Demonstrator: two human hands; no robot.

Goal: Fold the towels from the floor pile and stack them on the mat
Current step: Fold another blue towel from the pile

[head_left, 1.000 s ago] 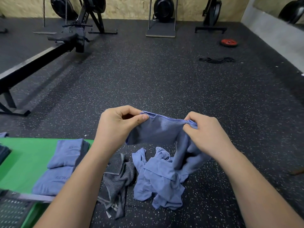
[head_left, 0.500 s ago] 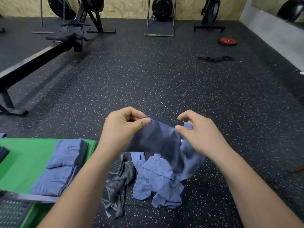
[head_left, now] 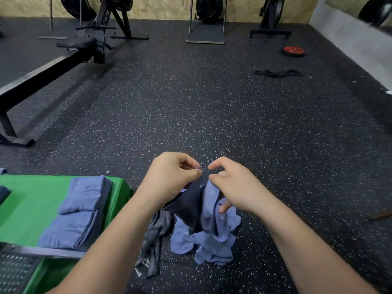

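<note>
Blue folded towels (head_left: 84,211) lie on the mat (head_left: 31,198) — left hand (head_left: 171,179) pinches another towel (head_left: 209,200), right hand (head_left: 233,187) grip unclear; floor pile (head_left: 212,249) awaits.

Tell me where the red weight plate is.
Head view, far upper right: the red weight plate lies flat on the black floor, just beyond the black bands and near the right wall.

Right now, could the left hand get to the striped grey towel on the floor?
Probably yes. The striped grey towel lies close below the left hand, with nothing piled on it. But that hand pinches the blue towel and would need to let go first.
</note>
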